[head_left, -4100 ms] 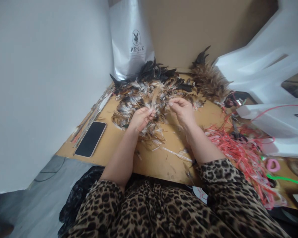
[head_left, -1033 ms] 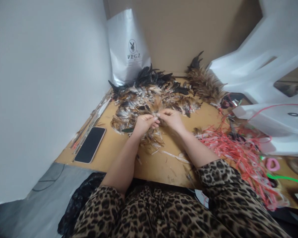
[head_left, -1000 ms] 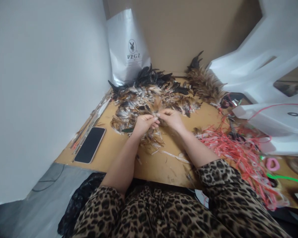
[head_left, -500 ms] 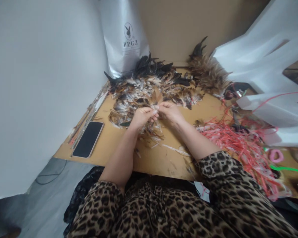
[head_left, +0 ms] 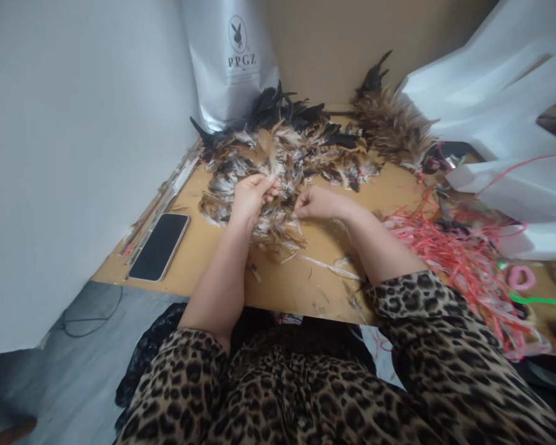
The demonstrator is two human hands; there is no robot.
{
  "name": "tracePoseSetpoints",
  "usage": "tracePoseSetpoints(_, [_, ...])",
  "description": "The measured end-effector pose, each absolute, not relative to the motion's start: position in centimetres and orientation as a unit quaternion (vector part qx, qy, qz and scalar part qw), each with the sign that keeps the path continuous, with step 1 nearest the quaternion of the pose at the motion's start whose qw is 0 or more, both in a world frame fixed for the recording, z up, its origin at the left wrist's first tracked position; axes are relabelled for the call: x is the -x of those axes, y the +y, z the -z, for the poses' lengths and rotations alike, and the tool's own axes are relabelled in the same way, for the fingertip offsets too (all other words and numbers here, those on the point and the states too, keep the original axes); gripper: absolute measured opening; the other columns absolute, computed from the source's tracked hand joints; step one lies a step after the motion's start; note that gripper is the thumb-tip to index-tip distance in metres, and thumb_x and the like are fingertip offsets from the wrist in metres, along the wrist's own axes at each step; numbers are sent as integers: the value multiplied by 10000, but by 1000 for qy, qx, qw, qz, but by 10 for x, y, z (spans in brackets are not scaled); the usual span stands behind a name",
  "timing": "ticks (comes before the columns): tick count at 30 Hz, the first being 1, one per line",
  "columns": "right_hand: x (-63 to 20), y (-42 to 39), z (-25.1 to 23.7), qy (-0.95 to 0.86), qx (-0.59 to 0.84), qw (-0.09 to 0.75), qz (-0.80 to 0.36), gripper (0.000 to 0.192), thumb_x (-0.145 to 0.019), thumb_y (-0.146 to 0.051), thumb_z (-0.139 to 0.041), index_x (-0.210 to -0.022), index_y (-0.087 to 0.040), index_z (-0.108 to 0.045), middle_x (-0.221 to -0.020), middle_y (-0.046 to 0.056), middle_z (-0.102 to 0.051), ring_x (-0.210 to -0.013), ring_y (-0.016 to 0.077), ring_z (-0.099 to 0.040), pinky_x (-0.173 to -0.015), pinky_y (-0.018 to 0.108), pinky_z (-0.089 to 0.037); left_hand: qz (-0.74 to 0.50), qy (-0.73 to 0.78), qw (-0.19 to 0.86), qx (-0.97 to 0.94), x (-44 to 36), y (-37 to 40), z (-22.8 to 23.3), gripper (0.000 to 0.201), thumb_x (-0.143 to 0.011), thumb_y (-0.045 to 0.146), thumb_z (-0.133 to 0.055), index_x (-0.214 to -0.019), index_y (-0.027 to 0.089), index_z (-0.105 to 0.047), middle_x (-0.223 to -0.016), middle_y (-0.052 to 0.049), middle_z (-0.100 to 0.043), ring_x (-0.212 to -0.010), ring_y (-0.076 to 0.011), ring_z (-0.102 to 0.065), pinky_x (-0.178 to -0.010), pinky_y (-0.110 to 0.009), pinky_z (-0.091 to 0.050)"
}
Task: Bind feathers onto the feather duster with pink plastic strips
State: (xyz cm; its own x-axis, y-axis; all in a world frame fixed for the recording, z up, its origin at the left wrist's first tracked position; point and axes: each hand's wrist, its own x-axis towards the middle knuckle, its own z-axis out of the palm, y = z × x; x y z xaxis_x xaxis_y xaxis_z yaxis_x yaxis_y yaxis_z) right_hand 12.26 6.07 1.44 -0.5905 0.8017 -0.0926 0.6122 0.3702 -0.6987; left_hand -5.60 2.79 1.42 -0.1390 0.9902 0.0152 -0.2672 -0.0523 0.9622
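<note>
The left hand (head_left: 250, 199) is closed in a pinch, thumb against bent fingers, and has hold of a small bunch of tan feathers (head_left: 267, 147) by its base, the tips fanning toward the bench's back edge. The right hand (head_left: 322, 204) is just beside it, fingers curled toward the thumb at the right side of the feather pile (head_left: 227, 185); I cannot tell whether its fingertips meet or have hold of anything. The 2 hands are apart.

The pile spreads over the bench (head_left: 296, 300) from its back edge to its middle, brown, white and cream, with long black feathers (head_left: 271, 108) at the rear. Behind these, at the back left corner, stands a silvery bag (head_left: 231, 74) printed "PPGZ" under a rabbit head. A fuller brown feather bundle (head_left: 393, 127) leans near the back edge, right of the pile.

A phone (head_left: 160, 247), its screen dark, lies by the front left corner, beside thin strips (head_left: 167, 201) along the left edge. Toward the front edge, right of the right forearm, sits a tangle of red and clear ties (head_left: 458, 259), with a pink ring (head_left: 521, 278) and a green strip (head_left: 544, 301) next to it. A white strip (head_left: 331, 267) lies between the forearms.
</note>
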Motion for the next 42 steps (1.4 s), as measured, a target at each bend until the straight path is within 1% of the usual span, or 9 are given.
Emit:
tracePoseSetpoints(6, [-111, 56, -5, -826, 465, 115, -298, 53, -539, -199, -698, -516, -184, -652, -472, -21, -572, -437, 84, -449, -467, 225, -320, -607, 440, 558, -356, 55, 30, -10, 170, -693, 253, -730, -715, 117, -629, -677, -14, -665, -501, -22, -547, -436, -107, -387])
tracePoseSetpoints(15, [-133, 67, -21, -721, 477, 228, -448, 219, -622, -346, -674, -675, -135, -652, -546, -23, -550, -487, 65, -406, -513, 219, -327, -603, 367, 651, -278, 55, 28, -15, 100, -716, 120, -693, -757, 106, -603, -686, 2, -642, -512, -11, -548, -424, -84, -382])
tracePoseSetpoints(21, [-114, 40, -31, -807, 350, 164, -447, 236, -686, -306, -651, -808, -104, -668, -658, 14, -606, -569, 88, -481, -565, 220, -376, -613, 346, 657, -270, 61, 28, -19, 106, -724, 122, -690, -780, 118, -601, -707, 7, -634, -515, -9, -550, -424, -82, -384])
tracePoseSetpoints(24, [-89, 4, -37, -887, 246, 153, -360, 265, -684, -257, -655, -918, -137, -690, -762, 21, -632, -649, 111, -528, -611, 226, -393, -636, 320, 647, -272, 73, 27, -25, 87, -734, 123, -680, -784, 126, -609, -705, 16, -631, -511, -8, -548, -412, -81, -376])
tracePoseSetpoints(27, [-64, -29, -32, -926, 122, 72, -349, 272, -719, -222, -626, -977, -169, -695, -850, 30, -647, -706, 117, -559, -652, 220, -410, -665, 295, 633, -266, 88, 27, -31, 54, -755, 119, -657, -775, 136, -609, -698, 27, -629, -515, -6, -545, -412, -78, -374])
tracePoseSetpoints(30, [-51, -35, -15, -927, 104, 40, -359, 346, -727, -242, -628, -1057, -148, -674, -965, 72, -649, -758, 142, -574, -677, 238, -435, -684, 290, 621, -249, 100, 28, -32, 46, -769, 127, -648, -782, 150, -609, -704, 34, -633, -517, -1, -541, -414, -75, -373])
tracePoseSetpoints(35, [-66, 13, 10, -832, 322, 187, -411, 365, -733, -192, -617, -1090, -119, -649, -1105, 108, -642, -937, 193, -595, -869, 328, -450, -688, 301, 617, -237, 105, 30, -27, 58, -764, 135, -657, -790, 148, -606, -710, 29, -634, -517, 2, -544, -419, -75, -376])
tracePoseSetpoints(38, [-86, 41, 10, -717, 434, 258, -480, 409, -718, -182, -635, -1125, -153, -614, -966, 76, -679, -767, 149, -626, -717, 298, -506, -677, 302, 626, -242, 102, 30, -24, 62, -758, 128, -658, -782, 141, -602, -699, 27, -627, -513, -2, -547, -410, -78, -371])
tracePoseSetpoints(42, [-103, 53, -3, -575, 464, 346, -578, 418, -719, -148, -616, -1135, -145, -579, -724, 34, -670, -595, 121, -618, -499, 214, -463, -668, 311, 631, -242, 99, 30, -22, 86, -741, 129, -674, -777, 139, -597, -703, 26, -626, -510, -4, -549, -407, -82, -373])
